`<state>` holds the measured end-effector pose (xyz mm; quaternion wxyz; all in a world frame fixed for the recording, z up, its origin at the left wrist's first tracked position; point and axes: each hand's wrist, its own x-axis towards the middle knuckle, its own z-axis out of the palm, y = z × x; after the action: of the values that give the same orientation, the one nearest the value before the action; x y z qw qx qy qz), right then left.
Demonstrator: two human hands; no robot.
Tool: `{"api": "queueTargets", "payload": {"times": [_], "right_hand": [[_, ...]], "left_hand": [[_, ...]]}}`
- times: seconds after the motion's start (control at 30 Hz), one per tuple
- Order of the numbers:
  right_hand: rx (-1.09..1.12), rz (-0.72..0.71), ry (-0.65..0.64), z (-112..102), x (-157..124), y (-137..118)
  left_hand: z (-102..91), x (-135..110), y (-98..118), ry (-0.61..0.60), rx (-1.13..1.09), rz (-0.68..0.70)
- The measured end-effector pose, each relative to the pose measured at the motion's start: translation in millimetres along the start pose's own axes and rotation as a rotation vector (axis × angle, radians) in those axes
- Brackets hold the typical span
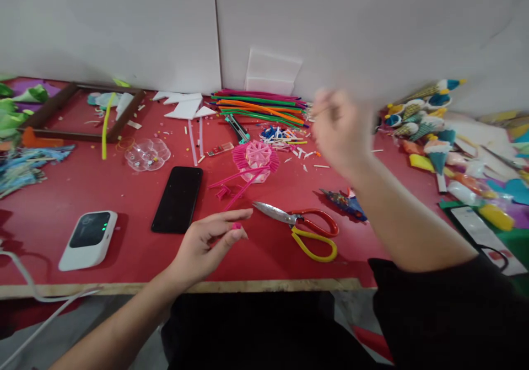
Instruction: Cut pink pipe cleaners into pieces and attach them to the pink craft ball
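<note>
Pale grey panels [124,28] stand behind the red tabletop [136,193] in front of you. Your left hand [202,243], low over the front of the table, has a small pink piece [236,226] between thumb and fingers, the gap there narrow. Your right hand [341,124] is raised toward the back, fingers curled and blurred; you can't tell from this view whether it grips anything. Beyond your left fingertips sits a pink pleated craft piece [257,157] with pink strips [243,191] lying against its front. Scissors [294,217] with one red and one yellow handle lie just right of your left hand, blades toward it. To its left you have a black phone [177,199], then a white device [88,240] with green lights. Bundled coloured stems [260,108] lie along the panels, with an open-backed green cutter [237,128] in front.
</note>
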<state>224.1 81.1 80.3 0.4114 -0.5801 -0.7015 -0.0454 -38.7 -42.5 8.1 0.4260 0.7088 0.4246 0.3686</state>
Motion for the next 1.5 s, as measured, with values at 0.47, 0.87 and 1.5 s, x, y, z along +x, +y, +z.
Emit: {"api": "queueTargets", "payload": {"times": [0.47,0.87,1.5], "right_hand": [[-0.026,-0.757,-0.545,42,-65,-40],[-0.041,-0.826,-0.609,72,-46,-64],[-0.328,-0.131,-0.653,128,85,38]], "left_hand": [[-5.8,-4,-22,0.366,-0.378,-0.385],[-0.3,-22,-18,0.387,-0.685,-0.419],[-11.5,48,-3,-0.033,0.056,-0.035]]}}
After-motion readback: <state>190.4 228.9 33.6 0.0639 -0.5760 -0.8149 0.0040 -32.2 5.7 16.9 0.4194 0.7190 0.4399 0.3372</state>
